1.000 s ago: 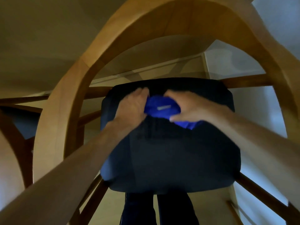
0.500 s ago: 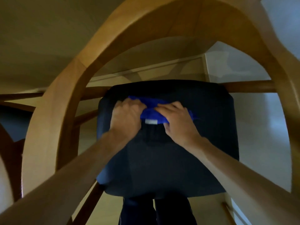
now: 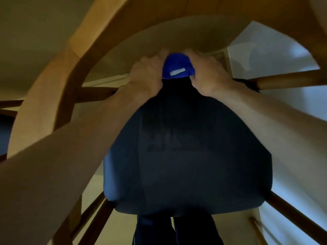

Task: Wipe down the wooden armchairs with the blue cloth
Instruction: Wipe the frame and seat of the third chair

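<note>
Head view: blurry all over, dim too. Fingertips of both hands hidden past the far edge of the dark seat cushion [image 3: 178,156]. Most of the blue cloth [image 3: 177,68] hidden too, only a small bunched bit showing. Top of the wooden armchair [image 3: 109,32] arch cut off by the picture's edge. Dark trouser legs [image 3: 177,230] peeking out under the cushion's near edge, cut off at the bottom.

Blue cloth sitting at the far edge of the cushion, squeezed right between the two hands and touching both. Left hand [image 3: 146,79] curled tight around the cloth's left side. Right hand [image 3: 207,76] curled tight around its right side. Both arms stretched out over the cushion.

Small white label on the cloth, just above the cushion's far edge. Too blurry to read any words on it.

Wooden bar [image 3: 290,80] sticking out to the right of the cushion's far corner
</note>
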### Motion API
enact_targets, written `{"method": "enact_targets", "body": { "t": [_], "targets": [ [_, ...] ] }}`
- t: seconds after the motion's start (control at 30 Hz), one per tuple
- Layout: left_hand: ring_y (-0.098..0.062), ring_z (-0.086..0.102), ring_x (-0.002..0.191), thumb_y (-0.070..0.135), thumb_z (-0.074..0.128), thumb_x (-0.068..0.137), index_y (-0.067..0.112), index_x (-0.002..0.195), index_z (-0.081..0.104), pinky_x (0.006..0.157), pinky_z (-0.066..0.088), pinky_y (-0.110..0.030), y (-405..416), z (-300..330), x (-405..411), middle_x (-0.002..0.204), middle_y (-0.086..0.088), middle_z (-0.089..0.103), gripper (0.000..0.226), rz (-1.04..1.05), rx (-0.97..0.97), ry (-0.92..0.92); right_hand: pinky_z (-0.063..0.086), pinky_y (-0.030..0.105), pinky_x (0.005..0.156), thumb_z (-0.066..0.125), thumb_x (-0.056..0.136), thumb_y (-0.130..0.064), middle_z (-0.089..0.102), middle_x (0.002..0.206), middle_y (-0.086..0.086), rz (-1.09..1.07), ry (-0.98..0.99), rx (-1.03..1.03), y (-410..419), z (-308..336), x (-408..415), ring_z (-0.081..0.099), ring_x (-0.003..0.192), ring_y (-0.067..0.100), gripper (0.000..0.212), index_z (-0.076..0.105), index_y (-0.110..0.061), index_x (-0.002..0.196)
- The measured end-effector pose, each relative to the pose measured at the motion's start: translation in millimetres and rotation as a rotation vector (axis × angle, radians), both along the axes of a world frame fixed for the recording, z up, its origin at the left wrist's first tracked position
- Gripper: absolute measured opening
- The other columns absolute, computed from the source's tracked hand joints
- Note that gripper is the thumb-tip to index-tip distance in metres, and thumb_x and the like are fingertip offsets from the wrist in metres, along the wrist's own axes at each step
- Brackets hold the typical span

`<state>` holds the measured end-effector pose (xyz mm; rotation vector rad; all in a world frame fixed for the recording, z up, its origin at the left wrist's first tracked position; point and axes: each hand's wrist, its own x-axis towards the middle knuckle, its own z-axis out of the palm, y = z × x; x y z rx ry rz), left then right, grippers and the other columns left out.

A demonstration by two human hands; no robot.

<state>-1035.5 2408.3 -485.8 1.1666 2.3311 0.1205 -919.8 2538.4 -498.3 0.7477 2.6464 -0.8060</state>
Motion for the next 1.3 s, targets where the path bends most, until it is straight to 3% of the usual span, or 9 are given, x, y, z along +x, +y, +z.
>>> {"method": "enact_targets", "body": {
  "t": [0.2, 0.33, 0.4, 0.47, 0.57, 0.67, 0.8, 1.03, 1.3],
  "targets": [
    [-0.027, 0.045, 0.133, 0.003, 0.044, 0.094, 0.021, 0.141, 0.047, 0.101, 0.042, -0.035, -59, -7, 74, 0.145, -0.004, 0.049, 0.051, 0.085, 0.107, 0.044, 0.023, 0.041, 0.116, 0.052, 0.083, 0.003, 0.037, 0.155, 0.002, 0.013, -0.022, -0.055, -61, 8, 59, 0.029, 0.145, 0.025, 0.068, 0.044, -0.022, 0.146],
    [-0.025, 0.052, 0.129, -0.004, 0.071, 0.075, 0.017, 0.134, 0.057, 0.100, 0.048, -0.038, -110, 20, 122, 0.138, -0.004, 0.056, 0.064, -0.008, 0.023, -0.052, 0.006, 0.040, 0.122, 0.049, 0.094, -0.003, 0.011, 0.163, -0.011, 0.134, -0.200, -0.163, -103, 22, 108, 0.002, 0.152, 0.014, 0.072, 0.023, -0.034, 0.154],
    [-0.027, 0.067, 0.107, -0.004, 0.084, 0.059, 0.014, 0.122, 0.067, 0.080, 0.059, -0.037, -119, 25, 126, 0.119, -0.007, 0.069, 0.067, -0.034, 0.005, -0.086, 0.009, 0.035, 0.122, 0.053, 0.094, -0.005, 0.015, 0.162, -0.014, 0.157, -0.199, -0.238, -98, 27, 116, 0.005, 0.151, 0.011, 0.072, 0.026, -0.036, 0.153],
    [-0.024, 0.069, 0.091, 0.006, 0.078, 0.072, 0.020, 0.123, 0.063, 0.072, 0.057, -0.032, -109, 30, 118, 0.109, -0.003, 0.071, 0.055, -0.017, -0.043, -0.177, 0.017, 0.027, 0.117, 0.056, 0.090, -0.004, 0.029, 0.158, -0.016, 0.151, -0.134, -0.267, -77, 30, 110, 0.019, 0.148, 0.008, 0.070, 0.038, -0.036, 0.149],
    [-0.030, 0.062, 0.098, 0.014, 0.062, 0.085, 0.025, 0.124, 0.055, 0.079, 0.051, -0.041, -64, 22, 97, 0.113, -0.004, 0.064, 0.042, 0.035, 0.015, -0.210, 0.025, 0.025, 0.114, 0.058, 0.083, 0.000, 0.048, 0.147, -0.009, 0.068, 0.021, -0.180, -33, 31, 94, 0.038, 0.139, 0.013, 0.065, 0.051, -0.029, 0.141],
    [-0.033, 0.058, 0.107, 0.001, 0.057, 0.084, 0.022, 0.134, 0.051, 0.086, 0.047, -0.042, 10, 3, 73, 0.122, -0.009, 0.062, 0.054, 0.002, 0.187, -0.112, 0.028, 0.031, 0.114, 0.062, 0.082, 0.004, 0.046, 0.149, 0.002, -0.078, 0.161, -0.014, 17, 18, 87, 0.042, 0.137, 0.023, 0.068, 0.048, -0.022, 0.143],
    [-0.028, 0.051, 0.120, -0.001, 0.058, 0.086, 0.019, 0.143, 0.043, 0.097, 0.040, -0.032, 76, -28, 76, 0.134, -0.010, 0.055, 0.063, -0.120, 0.172, -0.090, 0.027, 0.046, 0.117, 0.063, 0.085, 0.002, 0.025, 0.159, 0.009, -0.072, -0.074, 0.108, 48, -11, 94, 0.025, 0.144, 0.032, 0.072, 0.034, -0.015, 0.150],
    [-0.023, 0.033, 0.142, -0.003, 0.063, 0.079, 0.017, 0.140, 0.049, 0.118, 0.021, -0.036, 17, -28, 122, 0.147, -0.003, 0.046, 0.067, -0.159, 0.218, -0.081, 0.024, 0.050, 0.118, 0.066, 0.082, 0.002, 0.031, 0.158, 0.003, -0.192, -0.005, 0.013, -16, -7, 145, 0.021, 0.148, 0.026, 0.079, 0.036, -0.021, 0.150],
    [-0.029, 0.062, 0.114, 0.000, 0.086, 0.050, 0.013, 0.122, 0.066, 0.088, 0.049, -0.042, -49, 12, 177, 0.123, -0.004, 0.067, 0.075, -0.298, 0.062, -0.156, 0.026, 0.046, 0.118, 0.074, 0.076, -0.005, 0.041, 0.153, -0.006, -0.164, -0.041, -0.186, -73, 13, 216, 0.029, 0.145, 0.015, 0.077, 0.047, -0.028, 0.144]
  ]
}}
